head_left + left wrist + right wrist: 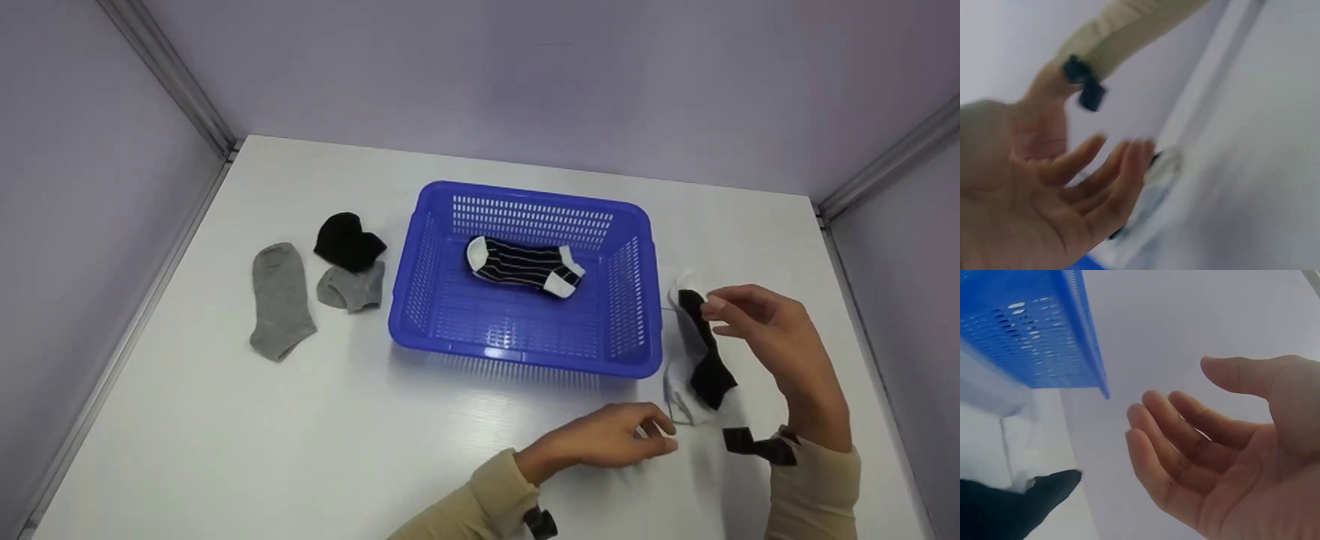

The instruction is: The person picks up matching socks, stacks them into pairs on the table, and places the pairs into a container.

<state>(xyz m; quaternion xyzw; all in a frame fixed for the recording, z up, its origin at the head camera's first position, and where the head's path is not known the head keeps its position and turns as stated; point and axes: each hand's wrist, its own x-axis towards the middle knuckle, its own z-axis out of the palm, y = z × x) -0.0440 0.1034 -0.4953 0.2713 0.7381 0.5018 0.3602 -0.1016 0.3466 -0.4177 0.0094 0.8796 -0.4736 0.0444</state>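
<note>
In the head view, a black sock [712,375] lies across white socks [681,394] to the right of the blue basket. My right hand [772,330] is over the upper end of the black sock, fingers loosely bent with a gap to the thumb. In the right wrist view that hand [1213,450] holds nothing, and the black sock [1044,495] shows below the basket. Below the basket's lower right corner is my left hand [619,435], left of the white socks, its fingers relaxed and empty. The left wrist view shows this hand [1067,197] blurred, palm visible.
A blue basket [525,361] stands mid-table with striped black-and-white socks [521,264] inside. On the left lie a long grey sock [281,304], a black sock bundle [347,244] and a smaller grey one [352,287]. Walls [555,90] border the table.
</note>
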